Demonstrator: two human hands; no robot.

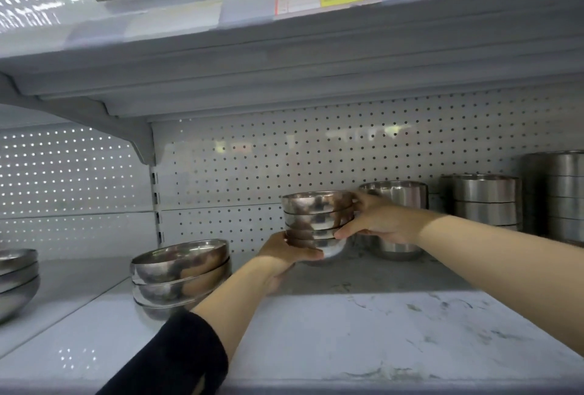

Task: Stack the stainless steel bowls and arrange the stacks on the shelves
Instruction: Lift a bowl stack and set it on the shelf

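Note:
A stack of several small stainless steel bowls is at the back middle of the white shelf. My left hand cups the stack's bottom bowl from the left. My right hand grips the stack's right side, thumb at the top rim and fingers on a lower bowl. I cannot tell whether the stack touches the shelf. A stack of three wider bowls stands to the left, partly behind my left forearm.
Taller stacks of steel bowls stand at the back right, one just behind my right hand. More bowls sit on the neighbouring shelf at far left. A perforated back panel and an upper shelf enclose the space.

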